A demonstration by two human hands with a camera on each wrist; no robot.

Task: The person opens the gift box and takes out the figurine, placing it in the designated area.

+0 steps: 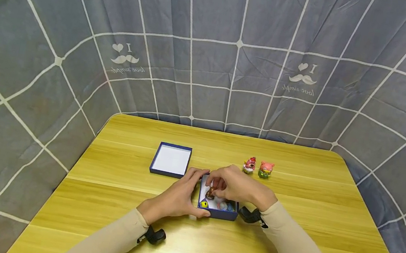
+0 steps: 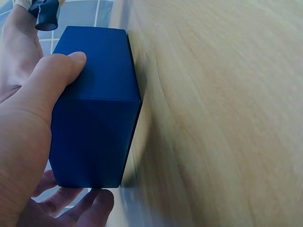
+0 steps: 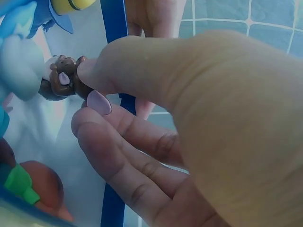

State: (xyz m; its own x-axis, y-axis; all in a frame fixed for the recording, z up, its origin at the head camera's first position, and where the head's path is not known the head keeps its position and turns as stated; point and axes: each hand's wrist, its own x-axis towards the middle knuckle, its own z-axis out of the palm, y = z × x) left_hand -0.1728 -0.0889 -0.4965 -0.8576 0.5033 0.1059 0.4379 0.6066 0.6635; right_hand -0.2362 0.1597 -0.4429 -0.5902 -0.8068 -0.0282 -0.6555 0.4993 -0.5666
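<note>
A dark blue box (image 1: 217,214) with a white inside stands on the table. My left hand (image 1: 176,196) grips it from the left; in the left wrist view the thumb lies on one wall of the box (image 2: 94,142) and the fingers are at the opposite side. Inside, my right hand (image 1: 236,185) pinches a small brown figurine (image 3: 62,78) between thumb and fingers. A yellow figurine (image 1: 204,204) is in the box's near left corner. Several other small figurines, among them a pale blue one (image 3: 21,66), lie in it, partly hidden by my right hand in the head view.
Left of the box and farther back lies a blue-edged square lid (image 1: 171,161), white side up. Behind my right hand stand a red-and-white figurine (image 1: 249,166) and a pink-and-green one (image 1: 265,170). A grey checked curtain (image 1: 212,64) surrounds the wooden table (image 1: 103,216).
</note>
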